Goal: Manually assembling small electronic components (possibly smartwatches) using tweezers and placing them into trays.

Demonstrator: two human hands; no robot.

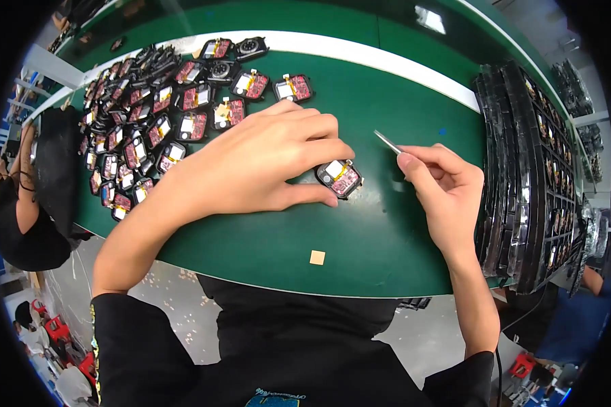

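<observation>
An opened smartwatch body point(341, 179), its red circuit board and a white part facing up, lies on the green tabletop. My left hand point(278, 159) has it between thumb and fingers, the thumb at its near left side and a fingertip at its far edge. To the right, my right hand point(448, 186) pinches a pair of metal tweezers point(389, 143), whose tips point up and left, apart from the watch body. A small pale yellow square point(317, 258) lies nearer to me on the table.
Many similar watch bodies point(137, 150) are spread and heaped across the left of the table point(394, 251). Stacked black trays point(523, 176) holding parts stand at the right edge. A white strip point(360, 66) runs along the back. A person's arm point(26, 163) shows at far left.
</observation>
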